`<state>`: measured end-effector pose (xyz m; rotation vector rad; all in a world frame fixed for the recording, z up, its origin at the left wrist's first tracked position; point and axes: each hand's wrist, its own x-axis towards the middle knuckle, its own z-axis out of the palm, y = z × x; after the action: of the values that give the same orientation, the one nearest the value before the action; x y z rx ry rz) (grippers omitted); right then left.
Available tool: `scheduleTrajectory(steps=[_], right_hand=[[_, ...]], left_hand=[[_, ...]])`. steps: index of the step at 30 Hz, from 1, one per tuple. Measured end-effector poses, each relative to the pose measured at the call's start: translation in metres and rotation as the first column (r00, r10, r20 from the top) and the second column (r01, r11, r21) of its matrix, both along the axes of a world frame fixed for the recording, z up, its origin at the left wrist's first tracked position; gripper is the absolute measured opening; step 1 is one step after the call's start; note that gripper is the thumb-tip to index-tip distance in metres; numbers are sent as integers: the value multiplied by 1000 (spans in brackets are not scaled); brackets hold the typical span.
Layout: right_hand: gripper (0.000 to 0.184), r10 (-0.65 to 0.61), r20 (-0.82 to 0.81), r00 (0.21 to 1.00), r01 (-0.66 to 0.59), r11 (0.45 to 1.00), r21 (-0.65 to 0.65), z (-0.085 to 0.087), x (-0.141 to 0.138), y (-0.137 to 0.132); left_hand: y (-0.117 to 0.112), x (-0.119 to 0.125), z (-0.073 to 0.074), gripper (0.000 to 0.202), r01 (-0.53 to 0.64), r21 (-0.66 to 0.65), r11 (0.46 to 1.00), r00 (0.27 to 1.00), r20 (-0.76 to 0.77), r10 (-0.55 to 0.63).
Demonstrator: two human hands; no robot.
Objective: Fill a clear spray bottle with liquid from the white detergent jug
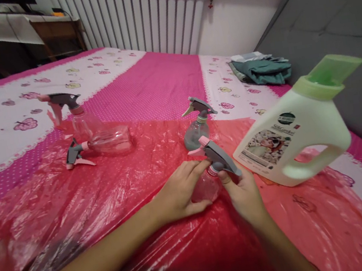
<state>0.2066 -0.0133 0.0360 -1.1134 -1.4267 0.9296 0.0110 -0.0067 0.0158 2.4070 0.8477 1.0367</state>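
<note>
Between my hands, a small pink spray bottle (206,187) stands on a red plastic sheet (122,200). My left hand (181,191) is wrapped around its clear pink body. At its neck, the grey and pink spray head (219,156) is gripped by my right hand (244,192), thumb in front and the other fingers partly hidden behind. Just beyond it is a grey spray bottle (197,132), upright with its nozzle facing left. A large white detergent bottle (292,135) with a green cap (333,73) leans near my right hand.
To the left, one pink spray bottle (111,141) lies on its side, and another (85,123) stands behind it. Folded clothes (260,69) rest by the grey headboard (332,22). The pink patterned bedspread (158,81) reaches back toward a radiator (134,20).
</note>
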Motion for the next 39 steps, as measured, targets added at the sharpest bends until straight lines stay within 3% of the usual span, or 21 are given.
scheduleTrajectory(steps=[10,19,33,39], right_hand=[[53,-219,-8,976,219,975,34,-4,-22,-1],[53,30,-31,999,-30,1000,-6,-2,-2,-3],[52,-193,25,981,192,981,33,-1,-19,-3],[62,-44,48,998,43,999,29,-3,-7,-4]], left_hand=[[-1,0,2,88,-1,25,1000,1000,-19,2],[1,-1,0,88,2,21,1000,1000,-13,-2],[0,-1,1,92,9,-9,1000,1000,-15,-9],[2,-2,-1,89,0,10,1000,1000,-23,1]])
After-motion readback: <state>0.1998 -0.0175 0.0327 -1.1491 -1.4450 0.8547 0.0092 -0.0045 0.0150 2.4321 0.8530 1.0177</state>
